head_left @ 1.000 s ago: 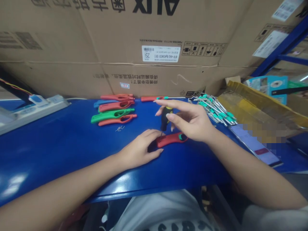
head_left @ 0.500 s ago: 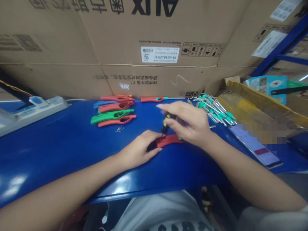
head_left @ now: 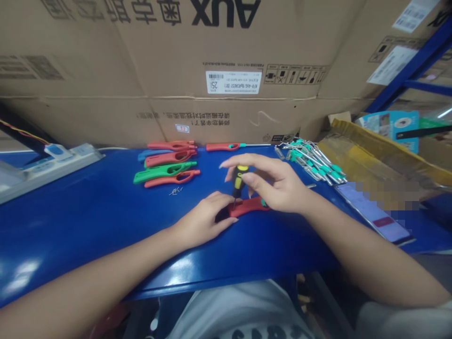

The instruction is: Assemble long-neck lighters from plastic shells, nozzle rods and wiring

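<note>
A red plastic lighter body [head_left: 247, 206] lies on the blue table [head_left: 88, 212] in the middle. My left hand [head_left: 203, 219] presses down on its left end, fingers curled over it. My right hand [head_left: 271, 181] pinches a small screwdriver [head_left: 238, 181] with a black and yellow handle. The screwdriver stands nearly upright with its tip on the red body, close to my left fingertips.
Several red, green and blue lighter bodies [head_left: 167, 165] lie at the back left, with tiny screws [head_left: 175, 190] before them. One assembled red lighter [head_left: 229, 146] lies by the cardboard boxes [head_left: 212, 70]. A heap of metal and green parts [head_left: 312, 160], a phone [head_left: 374, 212] and a power strip [head_left: 45, 162] are nearby.
My right hand turned the screwdriver: it tilted half a second ago and now stands more upright, fingers shifted on the handle. My left hand and the red body stayed put.
</note>
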A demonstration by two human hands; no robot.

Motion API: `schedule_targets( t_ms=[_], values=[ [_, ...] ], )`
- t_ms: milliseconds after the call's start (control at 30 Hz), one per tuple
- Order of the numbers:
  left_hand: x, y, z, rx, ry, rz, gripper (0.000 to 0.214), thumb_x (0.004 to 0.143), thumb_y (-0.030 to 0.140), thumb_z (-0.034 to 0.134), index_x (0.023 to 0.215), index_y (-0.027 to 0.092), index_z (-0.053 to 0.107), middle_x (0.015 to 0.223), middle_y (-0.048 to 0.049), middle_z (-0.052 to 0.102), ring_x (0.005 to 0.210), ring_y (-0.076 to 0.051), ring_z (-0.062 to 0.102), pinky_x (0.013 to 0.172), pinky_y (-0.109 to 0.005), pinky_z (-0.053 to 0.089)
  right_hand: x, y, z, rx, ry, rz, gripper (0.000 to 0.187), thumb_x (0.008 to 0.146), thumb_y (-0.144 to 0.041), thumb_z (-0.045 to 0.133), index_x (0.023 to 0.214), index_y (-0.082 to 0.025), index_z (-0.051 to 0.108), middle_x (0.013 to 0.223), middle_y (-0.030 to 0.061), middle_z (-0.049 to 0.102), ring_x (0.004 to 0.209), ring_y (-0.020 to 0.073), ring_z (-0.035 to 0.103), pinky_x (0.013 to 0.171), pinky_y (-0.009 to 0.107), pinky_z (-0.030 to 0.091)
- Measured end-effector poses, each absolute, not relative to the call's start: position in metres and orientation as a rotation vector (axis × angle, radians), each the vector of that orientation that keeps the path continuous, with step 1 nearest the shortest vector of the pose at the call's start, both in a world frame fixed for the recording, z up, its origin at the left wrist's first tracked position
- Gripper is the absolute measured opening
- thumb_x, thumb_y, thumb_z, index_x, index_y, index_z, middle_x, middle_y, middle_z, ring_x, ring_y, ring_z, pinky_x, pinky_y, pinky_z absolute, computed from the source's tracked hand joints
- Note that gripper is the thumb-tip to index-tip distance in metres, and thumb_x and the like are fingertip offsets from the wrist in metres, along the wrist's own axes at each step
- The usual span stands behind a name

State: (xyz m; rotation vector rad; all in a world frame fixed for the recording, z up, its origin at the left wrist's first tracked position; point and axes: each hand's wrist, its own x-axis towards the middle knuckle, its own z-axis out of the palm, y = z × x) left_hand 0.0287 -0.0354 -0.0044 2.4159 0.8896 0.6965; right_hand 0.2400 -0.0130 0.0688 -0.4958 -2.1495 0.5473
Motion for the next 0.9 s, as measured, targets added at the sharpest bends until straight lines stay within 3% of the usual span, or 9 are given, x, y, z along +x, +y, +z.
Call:
schedule_targets(
  t_ms=[100,167,267,433,567,633,733,800,900],
  values=[
    [0.0285,-0.0352,-0.0045,2.408,0.886,0.721,0.032,0.093,0.027,0.066,0.124,0.021,0.060,0.120,-0.0082,0.069,0.110,-0.024,0.063,0.099,-0.042,0.051,0.2411,-0.0109,0.0683,-0.492,-2.101,0.240,0.027,0.089,-0.039,0.071,0.108,-0.020,0.070,0.095,0.0047,0.071,0.081,0.0152,0.066,0.073,0.028,0.055],
    [0.0286,-0.0354,-0.0043,2.410,0.883,0.725,0.032,0.093,0.026,0.066,0.124,0.021,0.060,0.120,-0.0082,0.069,0.110,-0.024,0.063,0.098,-0.042,0.051,0.2412,-0.0108,0.0678,-0.495,-2.110,0.216,0.028,0.096,-0.037,0.062,0.117,-0.019,0.068,0.103,0.0069,0.071,0.089,0.0165,0.066,0.079,0.030,0.055],
    [0.0288,-0.0357,-0.0039,2.414,0.881,0.719,0.033,0.093,0.026,0.066,0.124,0.021,0.061,0.118,-0.0077,0.070,0.109,-0.024,0.063,0.097,-0.041,0.052,0.2399,-0.0116,0.0670,-0.496,-2.143,0.532,0.036,0.106,-0.028,0.039,0.136,-0.019,0.057,0.112,0.0082,0.070,0.084,0.0124,0.067,0.072,0.026,0.056],
    [0.0288,-0.0355,-0.0055,2.419,0.879,0.737,0.031,0.093,0.027,0.066,0.123,0.020,0.061,0.117,-0.0077,0.070,0.108,-0.023,0.064,0.097,-0.040,0.051,0.2394,-0.0100,0.0652,-0.475,-2.065,0.246,0.026,0.089,-0.039,0.071,0.107,-0.020,0.071,0.091,0.0039,0.070,0.075,0.0138,0.064,0.069,0.027,0.055],
    [0.0288,-0.0354,-0.0056,2.414,0.886,0.733,0.032,0.093,0.027,0.066,0.124,0.021,0.061,0.118,-0.0077,0.070,0.108,-0.023,0.064,0.098,-0.041,0.051,0.2398,-0.0115,0.0653,-0.466,-2.172,0.355,0.035,0.104,-0.036,0.046,0.132,-0.021,0.061,0.118,0.0096,0.069,0.100,0.0174,0.066,0.084,0.032,0.055],
    [0.0288,-0.0354,-0.0056,2.417,0.887,0.724,0.033,0.093,0.027,0.066,0.125,0.021,0.061,0.118,-0.0079,0.070,0.109,-0.024,0.063,0.098,-0.042,0.050,0.2389,-0.0125,0.0648,-0.440,-2.179,0.544,0.038,0.107,-0.030,0.036,0.138,-0.021,0.055,0.116,0.0089,0.069,0.093,0.0143,0.067,0.081,0.030,0.056],
    [0.0287,-0.0353,-0.0064,2.426,0.889,0.715,0.030,0.093,0.028,0.066,0.121,0.020,0.062,0.111,-0.0084,0.071,0.103,-0.024,0.064,0.094,-0.041,0.052,0.2376,-0.0122,0.0626,-0.416,-2.108,0.446,0.028,0.098,-0.035,0.060,0.120,-0.020,0.067,0.095,0.0045,0.071,0.071,0.0117,0.064,0.070,0.026,0.055],
    [0.0288,-0.0353,-0.0067,2.432,0.896,0.715,0.026,0.094,0.028,0.065,0.118,0.019,0.063,0.104,-0.0074,0.071,0.097,-0.023,0.065,0.090,-0.040,0.053,0.2373,-0.0118,0.0613,-0.410,-2.077,0.253,0.028,0.090,-0.038,0.071,0.111,-0.020,0.071,0.089,0.0038,0.071,0.072,0.0136,0.063,0.071,0.027,0.055],
    [0.0292,-0.0352,-0.0059,2.432,0.901,0.713,0.023,0.094,0.027,0.064,0.116,0.020,0.063,0.106,-0.0076,0.070,0.102,-0.025,0.064,0.093,-0.041,0.052,0.2365,-0.0136,0.0608,-0.424,-2.131,0.271,0.032,0.101,-0.037,0.052,0.126,-0.020,0.065,0.107,0.0083,0.072,0.094,0.0179,0.067,0.085,0.033,0.056]
  ],
)
